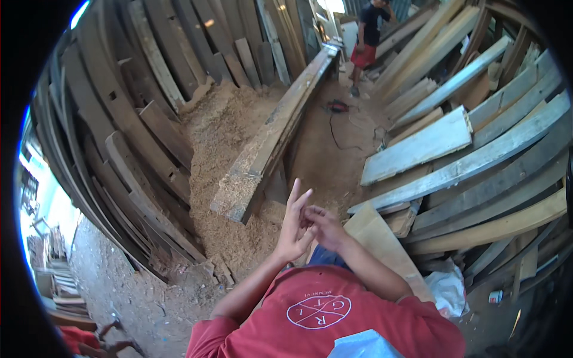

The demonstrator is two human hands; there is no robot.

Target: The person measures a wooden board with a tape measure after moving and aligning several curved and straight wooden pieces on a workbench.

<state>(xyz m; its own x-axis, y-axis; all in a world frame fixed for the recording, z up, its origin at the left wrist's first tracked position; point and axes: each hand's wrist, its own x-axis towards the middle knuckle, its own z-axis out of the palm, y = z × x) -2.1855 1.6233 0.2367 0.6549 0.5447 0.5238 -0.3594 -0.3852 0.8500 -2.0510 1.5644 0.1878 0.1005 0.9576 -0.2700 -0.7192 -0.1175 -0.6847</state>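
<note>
Both hands are raised together in front of my red shirt. My left hand (292, 225) has fingers stretched upward and spread apart, with nothing visible in it. My right hand (328, 228) meets it from the right, its fingers bent and pressed together against the left hand's fingers. Whether anything small lies between them is hidden. Just beyond the hands is the near end of a long wooden workbench (268, 143), strewn with sawdust and shavings. Neither hand touches it.
A sawdust heap (218, 131) lies left of the bench, before leaning planks (134, 125). Boards (418, 146) are stacked on the right. A red power tool (338, 106) with a cord rests on the floor. Another person (371, 30) stands at the far end; a second person (83, 340) is lower left.
</note>
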